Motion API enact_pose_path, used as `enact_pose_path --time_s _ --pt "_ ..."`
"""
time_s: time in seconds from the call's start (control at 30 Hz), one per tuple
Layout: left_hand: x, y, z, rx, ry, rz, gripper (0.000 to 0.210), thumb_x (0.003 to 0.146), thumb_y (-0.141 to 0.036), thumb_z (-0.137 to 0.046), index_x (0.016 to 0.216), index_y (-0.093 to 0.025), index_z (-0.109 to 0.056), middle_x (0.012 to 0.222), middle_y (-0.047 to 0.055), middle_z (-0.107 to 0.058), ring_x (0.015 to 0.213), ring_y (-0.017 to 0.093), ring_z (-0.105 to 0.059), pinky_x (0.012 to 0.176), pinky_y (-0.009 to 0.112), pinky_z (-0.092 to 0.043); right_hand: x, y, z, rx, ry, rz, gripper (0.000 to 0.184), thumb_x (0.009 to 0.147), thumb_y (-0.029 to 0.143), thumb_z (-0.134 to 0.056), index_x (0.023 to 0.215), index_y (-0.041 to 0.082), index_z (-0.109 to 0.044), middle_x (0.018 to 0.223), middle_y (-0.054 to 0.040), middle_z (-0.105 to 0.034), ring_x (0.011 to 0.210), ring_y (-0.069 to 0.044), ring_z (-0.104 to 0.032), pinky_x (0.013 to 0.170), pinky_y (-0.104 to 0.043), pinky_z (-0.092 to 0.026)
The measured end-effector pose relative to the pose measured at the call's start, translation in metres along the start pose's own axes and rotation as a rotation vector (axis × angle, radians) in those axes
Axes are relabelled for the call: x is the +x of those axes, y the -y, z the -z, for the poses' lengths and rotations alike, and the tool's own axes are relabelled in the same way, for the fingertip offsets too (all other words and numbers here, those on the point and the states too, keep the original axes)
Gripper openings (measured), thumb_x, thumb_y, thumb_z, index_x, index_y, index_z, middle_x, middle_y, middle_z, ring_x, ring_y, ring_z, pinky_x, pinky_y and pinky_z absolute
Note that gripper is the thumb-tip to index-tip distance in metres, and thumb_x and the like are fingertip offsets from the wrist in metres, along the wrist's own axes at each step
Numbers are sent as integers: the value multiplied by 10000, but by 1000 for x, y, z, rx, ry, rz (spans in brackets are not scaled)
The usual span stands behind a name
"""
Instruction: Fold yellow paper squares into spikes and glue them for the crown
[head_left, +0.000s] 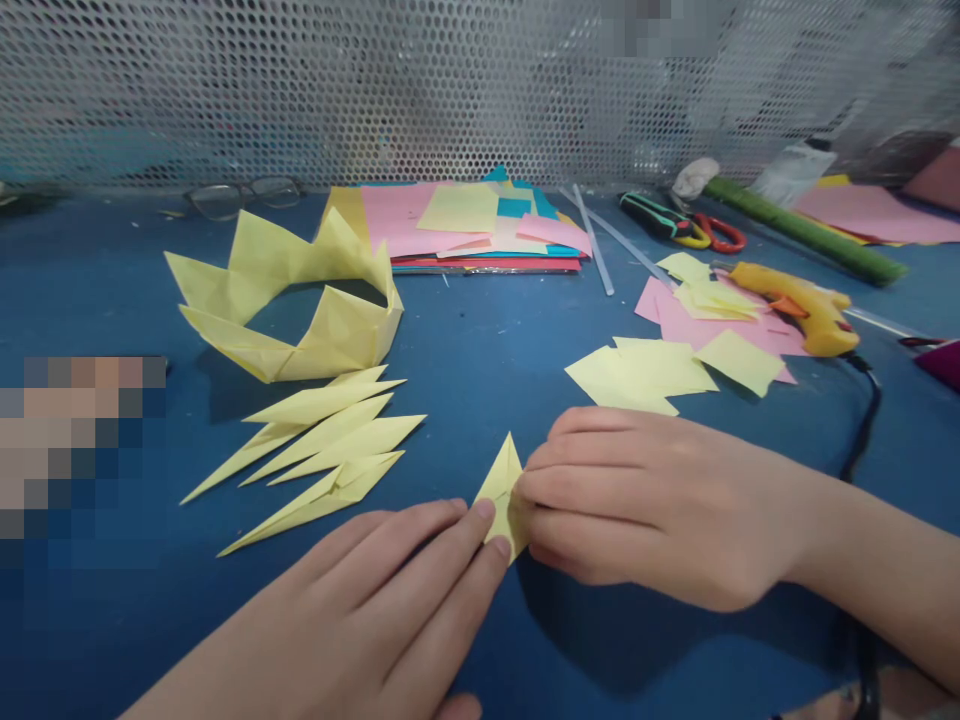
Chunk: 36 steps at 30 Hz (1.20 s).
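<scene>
A small piece of folded yellow paper (496, 487) lies on the blue table, its pointed tip facing away from me. The fingertips of my left hand (405, 585) hold its lower left side down, fingers together. At the right edge, the curled fingers of my right hand (645, 500) close on the paper; the thumb is hidden. To the left lie several folded yellow paper spikes (330, 440). Behind them stands a ring of joined yellow paper points (322, 335), shaped like a crown. Loose yellow paper squares (645, 370) lie just beyond my right hand.
Stacked coloured paper (427, 215) sits at the back, beside glue sticks (594, 240). Further right are scissors (720, 233), a green stem (810, 230) and a yellow glue gun (806, 305) with a black cord (862, 430). Glasses (240, 196) lie back left. A blurred patch covers the left edge.
</scene>
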<state>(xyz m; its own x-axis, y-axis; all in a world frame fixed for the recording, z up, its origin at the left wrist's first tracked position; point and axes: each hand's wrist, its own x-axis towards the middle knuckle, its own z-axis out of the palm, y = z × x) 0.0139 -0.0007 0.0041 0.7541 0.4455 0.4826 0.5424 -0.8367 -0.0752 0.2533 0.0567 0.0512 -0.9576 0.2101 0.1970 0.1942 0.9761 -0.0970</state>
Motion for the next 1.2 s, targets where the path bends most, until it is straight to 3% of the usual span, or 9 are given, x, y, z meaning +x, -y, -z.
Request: enact_pose_path --time_s 0.1,0.2,0.4,0.47,0.5,0.53,0.9,1.03,1.2 --pt "2 1 -1 -7 -20 -1 377 979 -426 -374 1156 -217 -633 1187 -28 -670 1098 131 -545 1022 234 -310 -2 -6 0 179 -22 -69 218 961 278 -545 955 122 -698 936 -61 -713 874 -165 -622 836 -313 -463" --pt "4 2 -2 -7 -35 14 371 982 -412 -370 1141 -213 -639 1160 -32 -680 1067 122 -559 1008 223 -323 -2 -11 -1 318 -10 -127 158 906 273 -632 975 145 -693 1009 -48 -699 974 -148 -603 903 -278 -444" --pt "7 1 1 -33 -35 51 372 992 -415 -351 1118 -223 -643 1122 -58 -697 1035 92 -573 1034 178 -296 -3 -12 -2 259 -53 -80 146 944 153 -557 947 138 -702 1014 -50 -709 898 -140 -611 829 -288 -451" --pt "9 0 3 -29 22 123 362 997 -401 -355 1131 -225 -642 1157 -55 -684 1082 98 -559 1051 189 -294 -3 -12 -3 211 -62 -34 183 956 147 -523 918 128 -701 975 -53 -713 862 -139 -619 794 -298 -449" --pt "10 0 4 -28 -53 38 367 1002 -391 -339 1093 -236 -659 1113 -67 -698 1042 89 -568 1031 169 -302 -3 -12 -3 184 -61 -17 212 966 149 -498 906 128 -701 942 -49 -714 850 -139 -623 781 -299 -447" --pt "10 0 4 -34 3 81 379 1002 -392 -330 1090 -231 -662 1131 -54 -692 1065 104 -562 1047 194 -302 -2 -12 -3 159 -59 -8 240 976 153 -475 896 132 -701 910 -41 -715 844 -136 -627 773 -298 -443" --pt "-6 -4 -3 83 46 -55 307 939 -314 -448 1183 -225 -612 1190 1 -661 1168 170 -522 1106 299 -284 3 -5 -7 33 -34 -41 340 991 178 -382 781 155 -649 780 -18 -664 731 -130 -554 701 -278 -422" --pt "-15 -7 -5 104 101 -5 411 894 -395 -517 1270 -235 -564 1251 53 -629 1191 227 -528 1033 369 -419 5 -4 -8 106 -34 -93 301 993 195 -414 807 144 -645 814 -37 -657 743 -145 -537 716 -285 -422" --pt "-17 -9 -5 106 126 6 416 882 -411 -532 1255 -232 -572 1278 71 -613 1196 250 -529 1019 402 -437 7 -3 -7 289 40 -236 178 968 212 -508 873 127 -633 862 -54 -637 802 -164 -521 743 -284 -422"
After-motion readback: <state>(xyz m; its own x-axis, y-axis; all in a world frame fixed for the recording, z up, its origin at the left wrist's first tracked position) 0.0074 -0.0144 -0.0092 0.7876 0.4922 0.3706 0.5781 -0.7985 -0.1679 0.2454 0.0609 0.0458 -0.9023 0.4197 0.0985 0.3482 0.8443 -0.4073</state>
